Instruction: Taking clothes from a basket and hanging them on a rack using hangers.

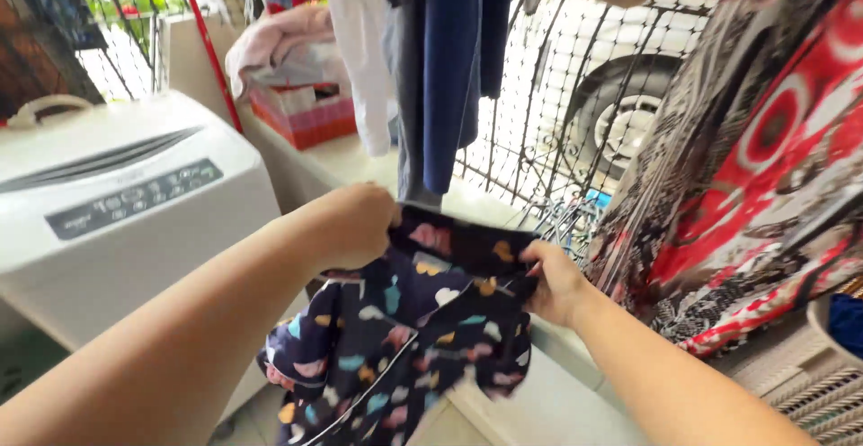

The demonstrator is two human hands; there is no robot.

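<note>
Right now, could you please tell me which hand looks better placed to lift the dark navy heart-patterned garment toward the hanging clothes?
Probably the left hand: it grips the dark navy heart-patterned garment directly below the hanging blue cloth. The right hand pinches the edge lower, beside the red patterned fabric.

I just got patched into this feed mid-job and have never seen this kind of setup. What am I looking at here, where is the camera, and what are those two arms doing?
There is no machine here: the two bare arms belong to a person, and the one picture comes from a camera worn on that person's head, looking down and forward at the hands.

The left hand and the right hand each grip the top edge of a dark navy garment printed with small coloured hearts, holding it spread out in the air between them.

To the left stands a white top-loading washing machine. Behind it, a pale ledge carries a red box with pinkish cloth on top. Clothes hang overhead, among them a blue garment. On the right hangs a large red, black and white patterned cloth. A metal grille closes the background, with a car wheel visible beyond it.
</note>
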